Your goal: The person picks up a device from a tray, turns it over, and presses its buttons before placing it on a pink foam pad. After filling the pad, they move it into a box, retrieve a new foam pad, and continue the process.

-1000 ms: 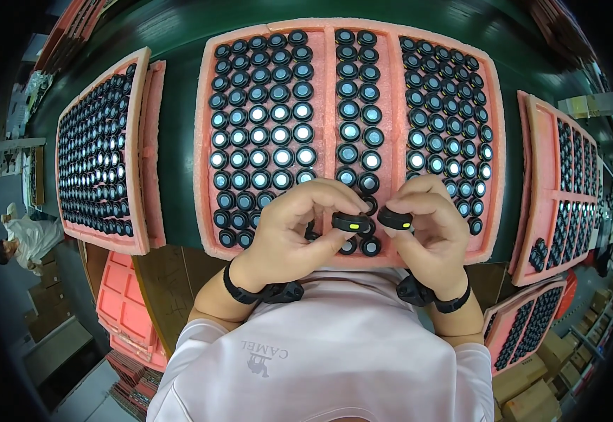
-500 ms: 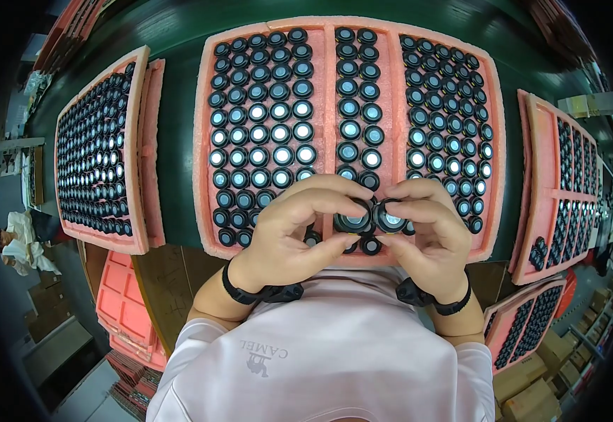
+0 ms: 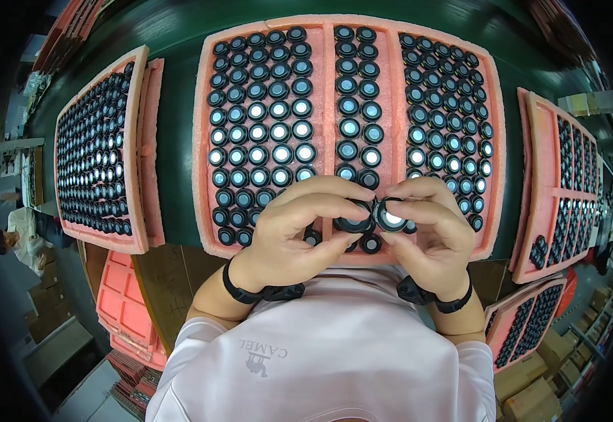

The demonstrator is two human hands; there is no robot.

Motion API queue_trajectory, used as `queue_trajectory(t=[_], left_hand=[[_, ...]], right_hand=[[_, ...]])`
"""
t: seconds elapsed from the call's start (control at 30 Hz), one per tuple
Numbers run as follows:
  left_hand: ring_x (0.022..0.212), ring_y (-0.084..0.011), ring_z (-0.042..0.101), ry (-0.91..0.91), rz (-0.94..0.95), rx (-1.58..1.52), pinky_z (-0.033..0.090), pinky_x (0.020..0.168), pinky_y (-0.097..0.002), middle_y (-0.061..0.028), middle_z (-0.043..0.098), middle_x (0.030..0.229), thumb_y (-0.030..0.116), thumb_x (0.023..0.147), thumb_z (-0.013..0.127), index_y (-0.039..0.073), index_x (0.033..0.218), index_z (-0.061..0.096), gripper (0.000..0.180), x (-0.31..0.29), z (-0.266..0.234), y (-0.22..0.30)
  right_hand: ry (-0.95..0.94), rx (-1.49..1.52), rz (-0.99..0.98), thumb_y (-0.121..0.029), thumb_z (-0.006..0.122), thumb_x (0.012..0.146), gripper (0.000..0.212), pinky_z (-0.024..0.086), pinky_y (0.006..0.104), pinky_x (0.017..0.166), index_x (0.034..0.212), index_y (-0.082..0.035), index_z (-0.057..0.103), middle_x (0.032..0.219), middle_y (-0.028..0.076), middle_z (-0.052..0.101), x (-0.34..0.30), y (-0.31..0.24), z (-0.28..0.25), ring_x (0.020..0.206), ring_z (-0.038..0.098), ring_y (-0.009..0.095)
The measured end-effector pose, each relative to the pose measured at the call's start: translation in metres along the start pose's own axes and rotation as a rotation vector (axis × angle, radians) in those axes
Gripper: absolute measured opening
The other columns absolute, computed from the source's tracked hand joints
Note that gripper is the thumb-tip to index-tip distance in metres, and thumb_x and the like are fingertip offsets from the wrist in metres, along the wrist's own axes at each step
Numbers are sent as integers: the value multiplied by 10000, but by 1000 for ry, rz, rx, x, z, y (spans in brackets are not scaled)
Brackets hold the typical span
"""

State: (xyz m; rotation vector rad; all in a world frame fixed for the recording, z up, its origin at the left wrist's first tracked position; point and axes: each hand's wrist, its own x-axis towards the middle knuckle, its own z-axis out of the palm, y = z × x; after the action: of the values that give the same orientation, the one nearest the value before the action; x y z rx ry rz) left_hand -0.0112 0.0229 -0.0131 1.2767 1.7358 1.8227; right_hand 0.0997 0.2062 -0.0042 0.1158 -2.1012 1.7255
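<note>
My left hand (image 3: 299, 226) pinches a small round black part with a silvery top (image 3: 353, 219) between thumb and fingers. Close beside it, my right hand (image 3: 429, 235) grips a second round black part (image 3: 391, 214), whose silvery disc faces up and catches the light. Both parts are held over the near edge of a pink foam tray (image 3: 399, 91). Rows of the same round parts (image 3: 279, 111) fill the tray's three sections. My fingers and hands hide some of the nearest parts.
Another filled pink tray (image 3: 141, 151) stands tilted at the left, and more trays (image 3: 558, 190) lie at the right. The trays rest on a green surface (image 3: 180, 141). Empty pink trays (image 3: 120, 295) sit lower left. Cardboard boxes (image 3: 531, 408) stand lower right. A person (image 3: 21, 235) is at far left.
The part in my right hand has tilted slightly, and its disc shines brighter. My right hand has shifted a little; my left hand stays almost still.
</note>
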Motion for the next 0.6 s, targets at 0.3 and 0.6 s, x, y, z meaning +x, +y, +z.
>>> queue_trajectory(t=[0.3, 0.6], left_hand=[[984, -211, 612, -93, -87, -2, 523, 757, -274, -191, 613, 1172, -41, 768, 716, -32, 1016, 648, 257, 16, 15, 6], [899, -199, 603, -264, -185, 107, 485, 659, -297, -101, 607, 1034, 7, 775, 719, 24, 1042, 643, 278, 22, 54, -6]], right_hand=[[22, -153, -27, 76, 707, 748, 323, 488, 302, 814, 1065, 48, 654, 1076, 177, 611, -11, -1, -37, 977, 601, 231], [313, -174, 382, 46, 701, 791, 315, 488, 259, 731, 1098, 27, 633, 972, 113, 602, -80, 1, -67, 877, 598, 144]])
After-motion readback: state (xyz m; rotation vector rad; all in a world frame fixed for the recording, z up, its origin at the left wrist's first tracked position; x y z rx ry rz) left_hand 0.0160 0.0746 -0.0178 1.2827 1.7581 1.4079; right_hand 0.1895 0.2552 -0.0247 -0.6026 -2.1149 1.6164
